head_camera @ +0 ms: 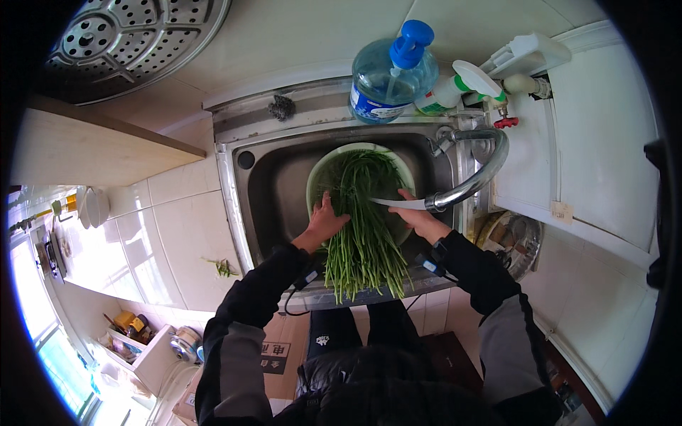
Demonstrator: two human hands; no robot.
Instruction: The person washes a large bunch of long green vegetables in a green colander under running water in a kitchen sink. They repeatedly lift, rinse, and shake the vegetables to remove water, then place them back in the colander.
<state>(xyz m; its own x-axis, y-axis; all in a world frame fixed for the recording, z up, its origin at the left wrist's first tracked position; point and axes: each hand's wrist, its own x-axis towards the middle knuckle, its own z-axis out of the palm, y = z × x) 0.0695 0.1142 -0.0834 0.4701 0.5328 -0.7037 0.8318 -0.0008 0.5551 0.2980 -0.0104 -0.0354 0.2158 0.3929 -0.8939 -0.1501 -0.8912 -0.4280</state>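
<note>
A large bunch of long-stemmed green vegetables (365, 234) lies in a pale green plastic basin (315, 178) inside the steel sink (277, 186). The leafy tops curl within the basin, while the stem ends hang over its near rim to the sink's front edge. My left hand (326, 219) is at the left side of the bunch, fingers spread, thumb against the stems. On the other side, my right hand (418, 215) is over the basin's right part, thumb and fingers apart, holding nothing. Water (397, 203) runs from the curved chrome faucet (487, 170) onto the greens.
Behind the sink stand a blue pump bottle (394, 80), a spray bottle (445, 93) and a steel wool scourer (281, 107). Green scraps (221, 267) lie on the tiled counter (186, 229) at left. A wooden board (106, 144) juts in at upper left.
</note>
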